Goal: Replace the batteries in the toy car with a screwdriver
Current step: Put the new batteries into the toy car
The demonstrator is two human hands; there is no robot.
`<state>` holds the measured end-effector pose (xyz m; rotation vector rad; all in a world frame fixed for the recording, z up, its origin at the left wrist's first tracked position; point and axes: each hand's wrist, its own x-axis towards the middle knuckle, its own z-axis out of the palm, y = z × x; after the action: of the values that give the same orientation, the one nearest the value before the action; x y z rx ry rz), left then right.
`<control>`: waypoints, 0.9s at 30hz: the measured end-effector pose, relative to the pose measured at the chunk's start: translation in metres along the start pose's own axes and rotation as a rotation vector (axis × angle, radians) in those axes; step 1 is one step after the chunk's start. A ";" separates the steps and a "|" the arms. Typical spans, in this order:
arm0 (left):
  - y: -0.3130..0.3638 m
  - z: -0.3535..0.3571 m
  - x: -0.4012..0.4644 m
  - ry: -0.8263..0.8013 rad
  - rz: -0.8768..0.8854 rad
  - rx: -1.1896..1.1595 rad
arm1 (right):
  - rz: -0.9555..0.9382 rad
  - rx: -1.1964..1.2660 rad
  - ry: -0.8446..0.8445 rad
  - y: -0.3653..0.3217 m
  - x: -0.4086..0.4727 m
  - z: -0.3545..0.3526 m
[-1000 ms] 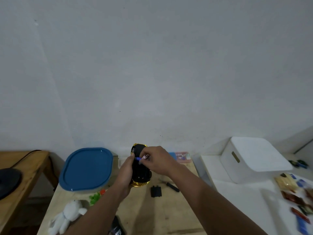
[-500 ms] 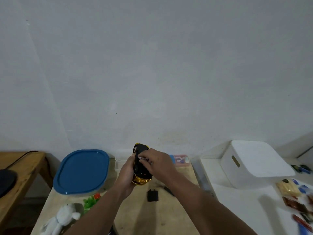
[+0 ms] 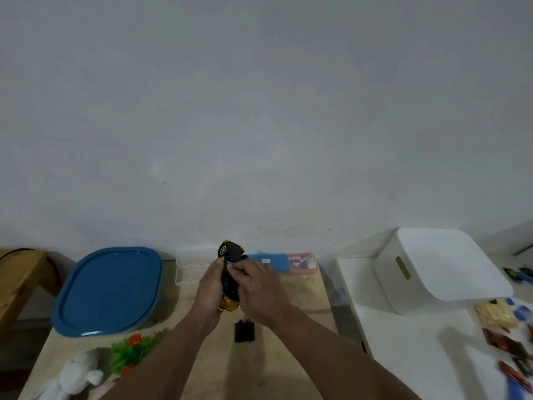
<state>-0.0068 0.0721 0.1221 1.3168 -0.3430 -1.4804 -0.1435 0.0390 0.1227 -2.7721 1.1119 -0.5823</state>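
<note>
The left hand [image 3: 210, 287] wraps the car [image 3: 229, 272], fingers closed round its left side, holding it on end above the worktop [image 3: 288, 356]. The right hand [image 3: 259, 287] presses against the car's right side, fingers curled; whether they pinch anything I cannot tell. Just below the fingers, a black cover [image 3: 244, 331] lies on the worktop. Left of them sits a blue lid [image 3: 108, 290].

I see a light wooden table [image 3: 291, 350] carrying a blue lid [image 3: 108, 290], green plastic plant [image 3: 129, 352], white plush toy [image 3: 72, 378], small black cover [image 3: 244, 331], beside it a white table [image 3: 418, 350] with a white bin [image 3: 441, 269], snack packets [image 3: 496, 314].
</note>
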 end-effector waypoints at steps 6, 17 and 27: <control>-0.017 -0.004 0.034 0.052 -0.009 0.091 | 0.454 0.297 -0.071 0.061 -0.008 0.031; -0.047 -0.034 0.066 0.170 -0.023 0.005 | 0.573 -0.116 -0.594 0.142 -0.022 0.099; -0.042 -0.039 0.064 0.117 0.000 -0.028 | 0.501 -0.225 -0.579 0.143 -0.027 0.111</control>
<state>0.0167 0.0513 0.0421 1.3744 -0.2460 -1.3969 -0.2107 -0.0519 -0.0211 -2.3970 1.6757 0.3918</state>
